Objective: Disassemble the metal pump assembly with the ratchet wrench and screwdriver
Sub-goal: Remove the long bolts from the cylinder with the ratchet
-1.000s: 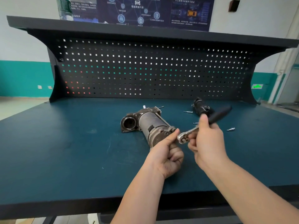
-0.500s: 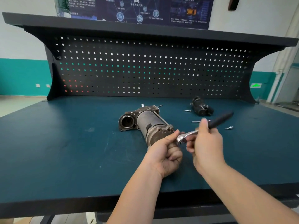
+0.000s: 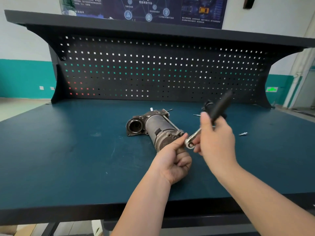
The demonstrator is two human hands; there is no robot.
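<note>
Pump assembly (image 3: 158, 129) lies mid-bench. R hand (image 3: 215, 142) grips ratchet wrench (image 3: 201, 133) by its black handle; L hand (image 3: 172, 160), fingers curled, thumb steadying wrench head. Looks like prepping the tool. Next: seat head squarely on a bolt at the pump's near end.

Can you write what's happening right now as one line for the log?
right hand: grips ratchet wrench | left hand: thumb at wrench head | pump: lying on bench | loose screw
</note>
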